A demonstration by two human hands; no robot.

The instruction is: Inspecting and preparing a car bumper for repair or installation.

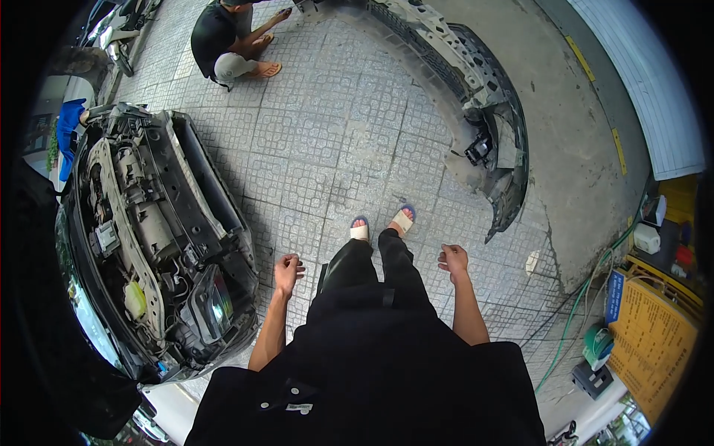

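My left hand hangs at my left side with loosely bent fingers and nothing in it. Nearest to it is the car's exposed front end, with its bumper off and its engine bay uncovered. A headlight sits at the near corner of that car. On my other side, my right hand is held away from my body, fingers slightly curled and apart, and it touches nothing. Ahead on the right, the removed dark bumper lies on the paving, its inner side partly showing.
A person squats on the tiles at the far left with a small dark object in one hand. Green hoses run along the right, by a yellow board and a yellow cart. A motorbike stands at the far left.
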